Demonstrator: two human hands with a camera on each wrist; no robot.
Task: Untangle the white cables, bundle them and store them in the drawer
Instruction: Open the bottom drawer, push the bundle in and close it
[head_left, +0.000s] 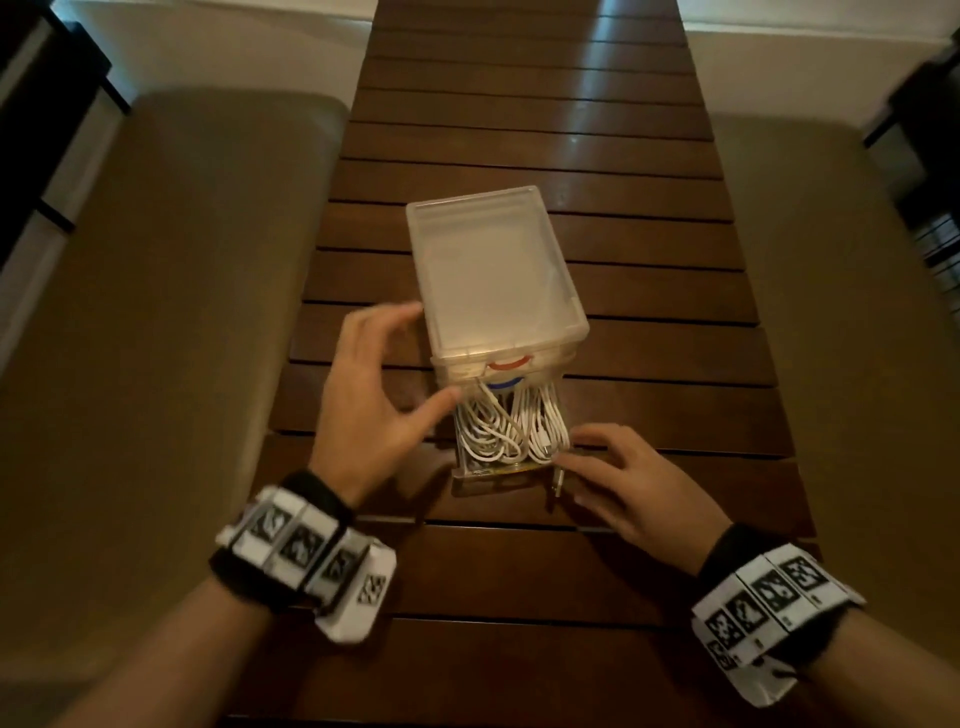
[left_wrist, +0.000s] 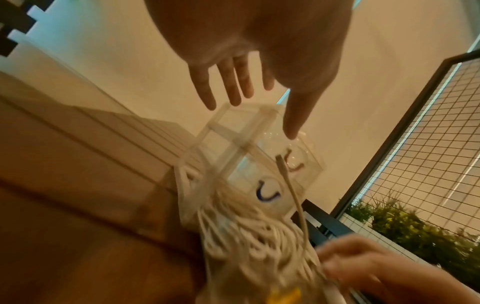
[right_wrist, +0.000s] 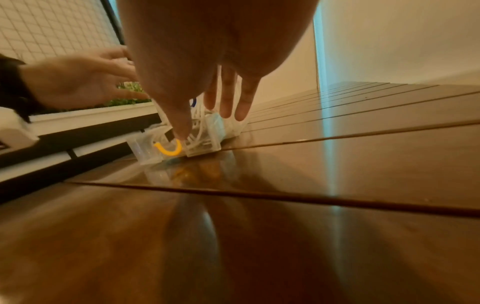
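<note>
Cables (head_left: 506, 426) sit in the open drawer (head_left: 511, 470), both hands (head_left: 371, 395) (head_left: 631, 480) loose and empty, so probably next it gets pushed shut.

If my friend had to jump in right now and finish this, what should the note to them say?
Left hand: open, fingers spread beside the clear drawer unit, no grip on anything.
Right hand: open, fingertips against the front of the pulled-out bottom drawer, the one with the yellow handle.
White cables: coiled inside that drawer. One connector end hangs over the front right corner.
Done: cables look untangled, bundled and placed in the drawer.
Left: tuck the loose end in, then push the drawer shut, probably steadying the unit on the wooden table with the left hand.
</note>
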